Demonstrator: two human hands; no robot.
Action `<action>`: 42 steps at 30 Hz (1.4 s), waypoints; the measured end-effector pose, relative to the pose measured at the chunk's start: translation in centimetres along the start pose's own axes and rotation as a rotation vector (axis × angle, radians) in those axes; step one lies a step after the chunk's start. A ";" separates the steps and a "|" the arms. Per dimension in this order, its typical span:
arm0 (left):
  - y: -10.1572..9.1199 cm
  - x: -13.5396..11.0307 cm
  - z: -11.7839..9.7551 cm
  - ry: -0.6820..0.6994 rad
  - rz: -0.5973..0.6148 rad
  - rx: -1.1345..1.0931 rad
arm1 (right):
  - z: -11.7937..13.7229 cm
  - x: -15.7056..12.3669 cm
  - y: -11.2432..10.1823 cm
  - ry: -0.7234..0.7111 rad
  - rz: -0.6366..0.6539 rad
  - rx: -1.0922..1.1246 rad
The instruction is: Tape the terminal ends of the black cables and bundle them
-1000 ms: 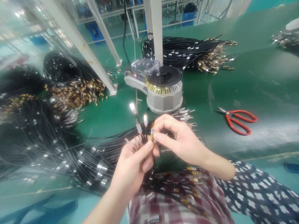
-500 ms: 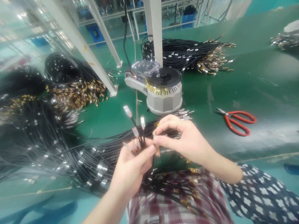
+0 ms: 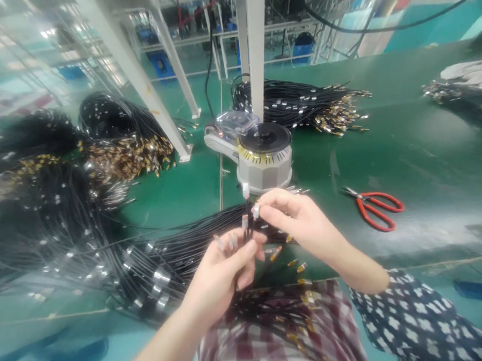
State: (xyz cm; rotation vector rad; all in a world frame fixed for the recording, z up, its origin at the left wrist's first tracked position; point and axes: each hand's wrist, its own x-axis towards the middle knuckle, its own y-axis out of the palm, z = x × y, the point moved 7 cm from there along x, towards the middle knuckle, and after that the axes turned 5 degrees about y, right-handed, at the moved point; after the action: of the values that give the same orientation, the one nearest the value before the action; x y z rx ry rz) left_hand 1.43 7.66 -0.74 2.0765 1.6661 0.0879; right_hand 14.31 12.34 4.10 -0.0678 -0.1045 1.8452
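Held cables [image 3: 245,228]: we have these black cables bunched in our left hand [image 3: 221,273], silvery plugs standing up past the thumb.
Left grip: our fingers curl round the bunch, thumb pressed across it.
Right grip: our right hand [image 3: 308,225] pinches one plug [image 3: 256,210] between thumb and forefinger, just beyond the left fingertips.
Near edge: the green surface [image 3: 411,144] ends below our hands, where yellow-tipped cables [image 3: 272,316] lie over our checked clothing [image 3: 325,332].
Left side: a long cable spread [image 3: 151,257] crowds right up to our left hand.
Ahead: a round dispenser [image 3: 264,168] stands just past our fingertips, limiting forward reach.
Right side: red-handled cutters [image 3: 378,209] lie apart from our right hand, with green room between.
Farther: another cable bundle [image 3: 292,104] lies behind the dispenser.
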 end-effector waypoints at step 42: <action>-0.1 -0.5 -0.1 0.016 -0.071 0.017 | -2.4 -3.1 -10.1 -0.094 -0.482 -0.826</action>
State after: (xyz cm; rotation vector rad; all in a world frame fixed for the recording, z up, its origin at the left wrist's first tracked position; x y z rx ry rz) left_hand 1.19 7.28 -0.58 2.0318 1.7540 0.0669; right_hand 25.01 12.22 2.79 -0.4859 -0.8679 1.2231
